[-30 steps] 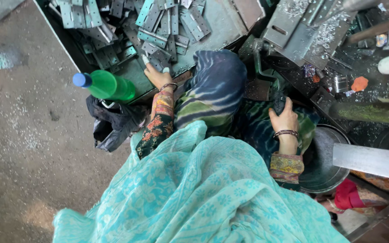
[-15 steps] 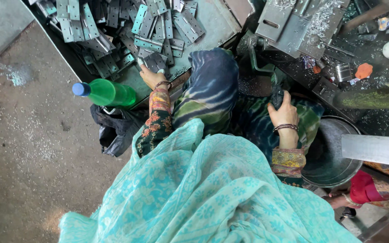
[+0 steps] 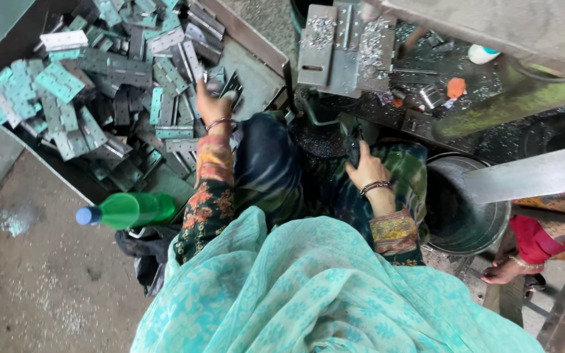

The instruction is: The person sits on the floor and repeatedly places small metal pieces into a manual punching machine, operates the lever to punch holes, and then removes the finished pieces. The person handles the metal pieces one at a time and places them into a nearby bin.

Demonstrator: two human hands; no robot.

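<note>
Her left hand [image 3: 214, 103] reaches into the tray [image 3: 256, 78] and closes on a metal hinge [image 3: 225, 84] from the heap. The right hand [image 3: 365, 171] grips a dark handle [image 3: 353, 149] near her lap. A green bottle [image 3: 125, 210] lies beside her left elbow.

Hinges [image 3: 109, 98] are lying piled in a tray [image 3: 256, 75] at left; a bottle [image 3: 129, 210] is lying before it, a bucket [image 3: 465, 209] sitting right.
</note>
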